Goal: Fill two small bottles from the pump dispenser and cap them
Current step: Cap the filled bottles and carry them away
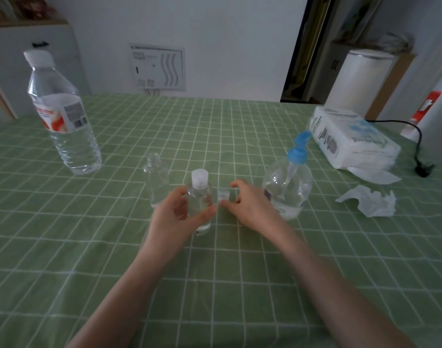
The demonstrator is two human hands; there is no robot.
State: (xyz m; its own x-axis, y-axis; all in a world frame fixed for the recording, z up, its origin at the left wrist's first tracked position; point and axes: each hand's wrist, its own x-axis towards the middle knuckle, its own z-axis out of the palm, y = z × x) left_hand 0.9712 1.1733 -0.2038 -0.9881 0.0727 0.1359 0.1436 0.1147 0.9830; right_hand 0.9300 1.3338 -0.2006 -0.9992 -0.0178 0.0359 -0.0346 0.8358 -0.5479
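Holding the capped small bottle [199,195] upright, the left hand [173,216] has its thumb and fingers curled round the clear body. That's to the left of the pump dispenser [289,189], with a bit of gap between them. The bottle's white cap is on and its base is at the green checked cloth on the bench [214,285].

In that gap sits a loose cap [224,195], small and clear-ish. The right hand [252,204] is right on it, thumb tip against its near side and forefinger curled over the far side. The hand's half closed, but it's blurry, so I cannot tell if it's really pinching the cap.

The second small bottle [156,179] stands open-necked further left of the dispenser, just behind the left hand. Way out left of the dispenser is a big water bottle [64,121]. Behind the dispenser to its right is a tissue pack [353,139], and a crumpled tissue [368,202] lies just right of it.
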